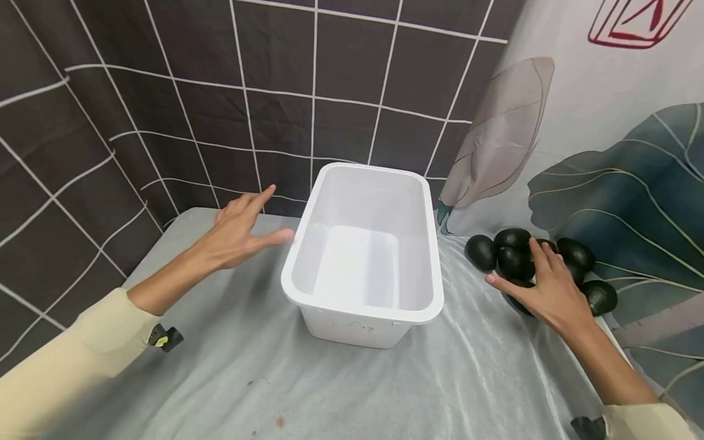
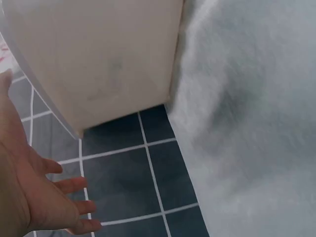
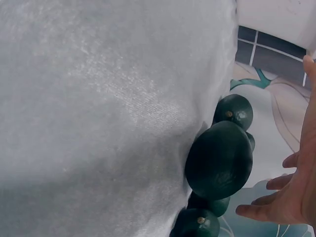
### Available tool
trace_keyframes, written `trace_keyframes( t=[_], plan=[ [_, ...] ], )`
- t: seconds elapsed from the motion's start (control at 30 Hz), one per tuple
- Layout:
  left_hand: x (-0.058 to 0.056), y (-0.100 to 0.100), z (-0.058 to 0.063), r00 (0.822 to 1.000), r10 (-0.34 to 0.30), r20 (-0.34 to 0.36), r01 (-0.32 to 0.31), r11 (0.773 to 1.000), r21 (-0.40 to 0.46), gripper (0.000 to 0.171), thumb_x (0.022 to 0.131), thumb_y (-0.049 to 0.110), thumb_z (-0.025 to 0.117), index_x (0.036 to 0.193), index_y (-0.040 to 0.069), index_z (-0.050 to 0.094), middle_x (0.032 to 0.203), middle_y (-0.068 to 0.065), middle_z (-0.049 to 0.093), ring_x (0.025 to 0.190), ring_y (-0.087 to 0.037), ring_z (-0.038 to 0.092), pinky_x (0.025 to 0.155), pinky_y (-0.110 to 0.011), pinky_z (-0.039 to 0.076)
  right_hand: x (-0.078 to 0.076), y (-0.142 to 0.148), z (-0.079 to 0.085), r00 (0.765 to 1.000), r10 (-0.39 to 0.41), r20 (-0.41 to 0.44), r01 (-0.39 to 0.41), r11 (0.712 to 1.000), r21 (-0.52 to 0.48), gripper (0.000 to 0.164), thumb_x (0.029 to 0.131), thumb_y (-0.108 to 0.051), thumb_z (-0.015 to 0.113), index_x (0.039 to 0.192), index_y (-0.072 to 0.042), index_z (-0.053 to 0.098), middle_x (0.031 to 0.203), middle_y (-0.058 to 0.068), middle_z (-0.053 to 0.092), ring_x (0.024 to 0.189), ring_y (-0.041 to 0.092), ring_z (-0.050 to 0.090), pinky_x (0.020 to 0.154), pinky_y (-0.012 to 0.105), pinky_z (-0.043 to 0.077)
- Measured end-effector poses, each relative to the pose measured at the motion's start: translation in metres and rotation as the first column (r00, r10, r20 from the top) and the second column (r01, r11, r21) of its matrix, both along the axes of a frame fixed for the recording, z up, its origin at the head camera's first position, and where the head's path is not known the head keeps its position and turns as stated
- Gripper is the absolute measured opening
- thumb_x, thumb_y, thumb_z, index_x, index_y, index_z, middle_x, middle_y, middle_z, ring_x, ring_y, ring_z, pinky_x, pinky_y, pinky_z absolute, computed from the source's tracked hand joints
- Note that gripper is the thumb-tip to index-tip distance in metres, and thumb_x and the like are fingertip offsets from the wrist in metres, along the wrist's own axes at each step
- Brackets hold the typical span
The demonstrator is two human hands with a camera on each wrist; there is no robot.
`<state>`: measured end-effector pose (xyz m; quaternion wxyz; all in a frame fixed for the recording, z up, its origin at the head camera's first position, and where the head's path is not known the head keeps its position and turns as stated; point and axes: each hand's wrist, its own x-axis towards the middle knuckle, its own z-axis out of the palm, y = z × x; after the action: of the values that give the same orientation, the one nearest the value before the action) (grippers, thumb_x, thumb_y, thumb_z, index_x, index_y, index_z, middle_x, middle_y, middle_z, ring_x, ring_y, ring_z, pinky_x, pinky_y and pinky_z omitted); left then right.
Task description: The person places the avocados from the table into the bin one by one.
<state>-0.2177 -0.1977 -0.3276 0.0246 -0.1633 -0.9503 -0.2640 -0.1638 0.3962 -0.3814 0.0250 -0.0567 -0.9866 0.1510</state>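
A white plastic tub (image 1: 360, 315) stands upright on the grey cloth, and nothing lies inside it. My left hand (image 1: 236, 235) is beside the tub's left rim with its fingers extended and thumb pointing at the rim; whether the thumb touches cannot be told. In the left wrist view, that hand (image 2: 39, 192) holds nothing. Over a pile of dark green avocados (image 1: 480, 253) at the right, my right hand (image 1: 555, 296) spreads its fingers. The right wrist view shows a gap between the hand (image 3: 294, 187) and the nearest large avocado (image 3: 219, 160). The hand partly covers the pile in the head view.
Grey cloth (image 1: 220, 366) covers the table, with a few small stains near the front. Behind and left hangs a dark curtain with a white grid (image 1: 280, 122). A white curtain with leaf prints (image 1: 621, 183) hangs close behind the avocados.
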Motion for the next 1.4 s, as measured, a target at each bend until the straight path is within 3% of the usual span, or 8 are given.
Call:
trace_keyframes(
  t=[0.17, 0.3, 0.5, 0.73, 0.93, 1.1, 1.27, 1.4],
  plan=[
    [0.002, 0.01, 0.004, 1.0, -0.015, 0.021, 0.015, 1.0, 0.001, 0.112, 0.099, 0.076, 0.065, 0.184, 0.025, 0.014, 0.182, -0.026, 0.032, 0.169, -0.052, 0.027, 0.134, -0.078, 0.017, 0.0, -0.001, -0.002, 1.0, 0.002, -0.021, -0.002, 1.0, 0.014, 0.137, 0.093, -0.085, 0.069, 0.182, -0.01, -0.002, 0.184, 0.038, 0.011, 0.161, 0.073, 0.023, 0.109, 0.098, 0.029],
    [0.003, 0.017, 0.006, 0.999, -0.008, 0.043, 0.008, 1.0, -0.008, 0.112, 0.099, 0.078, 0.063, 0.184, 0.025, 0.014, 0.183, -0.025, 0.031, 0.17, -0.052, 0.026, 0.135, -0.079, 0.017, 0.0, -0.001, -0.005, 0.999, 0.009, -0.046, -0.008, 1.0, 0.019, 0.136, 0.094, -0.083, 0.07, 0.182, -0.007, 0.001, 0.182, 0.04, 0.016, 0.157, 0.074, 0.028, 0.111, 0.096, 0.029],
    [0.001, 0.027, 0.009, 0.997, 0.012, 0.077, -0.012, 1.0, -0.007, 0.11, 0.1, 0.08, 0.06, 0.184, 0.026, 0.014, 0.187, -0.022, 0.026, 0.173, -0.05, 0.023, 0.136, -0.079, 0.017, 0.001, 0.0, -0.009, 0.998, 0.009, -0.07, -0.007, 1.0, 0.024, 0.135, 0.094, -0.081, 0.072, 0.182, -0.005, 0.004, 0.181, 0.041, 0.019, 0.156, 0.073, 0.029, 0.113, 0.095, 0.029],
    [0.0, 0.035, 0.012, 0.995, -0.018, 0.101, 0.018, 1.0, -0.004, 0.104, 0.104, 0.079, 0.053, 0.184, 0.027, 0.012, 0.189, -0.017, 0.024, 0.174, -0.047, 0.022, 0.136, -0.08, 0.019, 0.004, -0.001, -0.01, 0.998, 0.005, -0.062, -0.004, 1.0, 0.016, 0.134, 0.094, -0.08, 0.072, 0.181, -0.003, 0.006, 0.178, 0.043, 0.021, 0.153, 0.076, 0.029, 0.112, 0.095, 0.029],
    [-0.002, 0.04, 0.013, 0.99, -0.024, 0.139, 0.017, 0.999, 0.05, 0.102, 0.107, 0.079, 0.049, 0.184, 0.027, 0.006, 0.191, -0.013, 0.016, 0.177, -0.043, 0.019, 0.135, -0.079, 0.025, 0.002, -0.001, -0.012, 0.999, -0.006, -0.052, 0.007, 1.0, 0.022, 0.135, 0.093, -0.082, 0.072, 0.181, -0.002, 0.008, 0.177, 0.044, 0.023, 0.152, 0.077, 0.03, 0.112, 0.095, 0.03],
    [-0.003, 0.046, 0.015, 0.988, -0.041, 0.152, 0.027, 0.995, 0.092, 0.103, 0.108, 0.077, 0.049, 0.184, 0.026, 0.001, 0.193, -0.008, 0.01, 0.178, -0.04, 0.016, 0.137, -0.077, 0.024, 0.003, -0.002, -0.012, 0.999, -0.011, -0.05, 0.012, 1.0, 0.022, 0.134, 0.093, -0.082, 0.072, 0.178, 0.005, 0.015, 0.175, 0.046, 0.026, 0.153, 0.075, 0.031, 0.112, 0.093, 0.032],
    [-0.004, 0.053, 0.019, 0.983, -0.061, 0.173, 0.044, 0.994, 0.104, 0.1, 0.108, 0.078, 0.047, 0.184, 0.029, 0.004, 0.192, -0.01, 0.014, 0.176, -0.04, 0.026, 0.135, -0.077, 0.028, 0.005, -0.001, -0.013, 0.999, -0.026, -0.033, 0.027, 0.999, 0.018, 0.133, 0.094, -0.082, 0.07, 0.177, 0.008, 0.018, 0.174, 0.048, 0.026, 0.154, 0.072, 0.032, 0.112, 0.092, 0.034],
    [-0.004, 0.061, 0.021, 0.981, -0.083, 0.176, 0.064, 0.992, 0.111, 0.093, 0.11, 0.075, 0.047, 0.184, 0.029, 0.015, 0.19, -0.011, 0.023, 0.175, -0.037, 0.029, 0.136, -0.073, 0.031, 0.007, 0.0, -0.013, 0.999, -0.034, -0.024, 0.034, 0.999, 0.011, 0.131, 0.094, -0.082, 0.07, 0.176, 0.007, 0.02, 0.173, 0.049, 0.025, 0.154, 0.073, 0.031, 0.11, 0.093, 0.035]
  ],
)
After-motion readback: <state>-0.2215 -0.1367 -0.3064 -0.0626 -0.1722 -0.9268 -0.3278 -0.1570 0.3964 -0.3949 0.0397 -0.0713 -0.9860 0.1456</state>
